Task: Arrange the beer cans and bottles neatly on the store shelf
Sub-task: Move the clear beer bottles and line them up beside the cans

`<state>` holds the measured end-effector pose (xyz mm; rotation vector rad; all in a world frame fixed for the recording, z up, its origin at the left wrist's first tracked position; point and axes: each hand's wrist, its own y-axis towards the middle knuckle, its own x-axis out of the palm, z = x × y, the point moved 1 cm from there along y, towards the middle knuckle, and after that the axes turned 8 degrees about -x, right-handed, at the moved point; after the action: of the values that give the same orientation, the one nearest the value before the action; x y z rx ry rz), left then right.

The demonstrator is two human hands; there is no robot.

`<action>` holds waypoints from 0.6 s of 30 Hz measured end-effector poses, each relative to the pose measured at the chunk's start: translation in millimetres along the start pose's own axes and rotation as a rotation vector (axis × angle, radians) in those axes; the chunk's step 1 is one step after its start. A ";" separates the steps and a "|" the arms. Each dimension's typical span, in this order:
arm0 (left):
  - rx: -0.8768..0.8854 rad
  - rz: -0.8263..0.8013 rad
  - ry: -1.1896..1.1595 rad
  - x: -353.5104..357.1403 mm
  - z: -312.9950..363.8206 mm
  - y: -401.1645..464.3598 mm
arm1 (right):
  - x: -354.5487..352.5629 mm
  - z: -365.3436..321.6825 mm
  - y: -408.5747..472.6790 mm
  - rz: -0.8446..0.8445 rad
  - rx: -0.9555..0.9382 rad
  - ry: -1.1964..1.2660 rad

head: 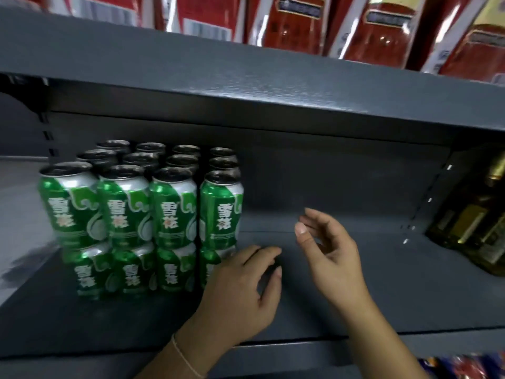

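Nearest to the camera, the left hand (240, 291) lies low over the grey shelf board (382, 283), fingers loosely curled and holding nothing; its fingertips are just beside the bottom can at the right end of the stack, but whether they touch it I cannot tell. Probably it is there to push this column straight against the others. A thin bracelet (183, 356) sits on the wrist. The right hand (328, 247) hovers a little higher and further right, relaxed and half open, with nothing in it, near the cans but apart from them. Behind the hands stand the green beer cans (142, 214), stacked in two layers and in four columns running back into the shelf, labels facing front, which looks already tidy. Farther right, in the next bay, are amber bottles (475, 222). On the shelf above are red boxes (382, 31).
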<state>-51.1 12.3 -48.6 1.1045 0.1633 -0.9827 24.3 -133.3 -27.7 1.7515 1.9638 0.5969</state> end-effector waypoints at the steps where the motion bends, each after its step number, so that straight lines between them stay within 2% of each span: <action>1: -0.007 -0.005 0.008 7.6 5.6 7.5 | -12.0 1.0 3.3 0.007 0.001 -0.007; 8: -0.092 -0.019 -0.037 85.4 59.0 67.3 | -111.4 11.4 36.4 0.031 -0.003 -0.036; 18: -0.056 -0.075 -0.041 212.5 142.2 130.7 | -251.7 46.8 79.7 0.029 -0.026 -0.099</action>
<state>121.4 -214.0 -10.7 1.0326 0.1987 -1.0607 141.3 -373.8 -9.2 1.7625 1.8592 0.5327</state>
